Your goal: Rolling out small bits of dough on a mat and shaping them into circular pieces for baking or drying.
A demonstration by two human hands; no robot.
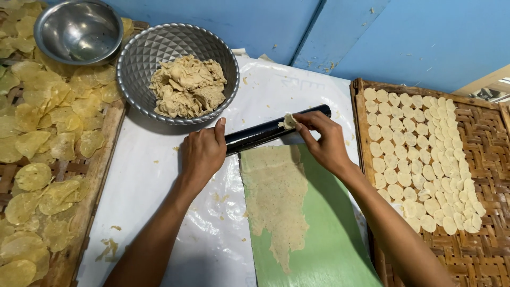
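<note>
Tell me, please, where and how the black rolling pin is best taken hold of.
Grip the black rolling pin at its two ends, from above, palms down. It lies flat and slanted, so hands outside the dough sheet stay clear. The left hand covers one end; the right hand is near the other.

Behind my work surface stands a blue-painted wall of boards, its paint chipped along one slanting seam. A white plastic sheet covers the surface in front of me, glossy under soft, even light. Woven bamboo trays flank it: the one on my left has a plain wooden edge, the one on my right shows brown basketwork. A pale wooden beam crosses the upper right corner.
</note>
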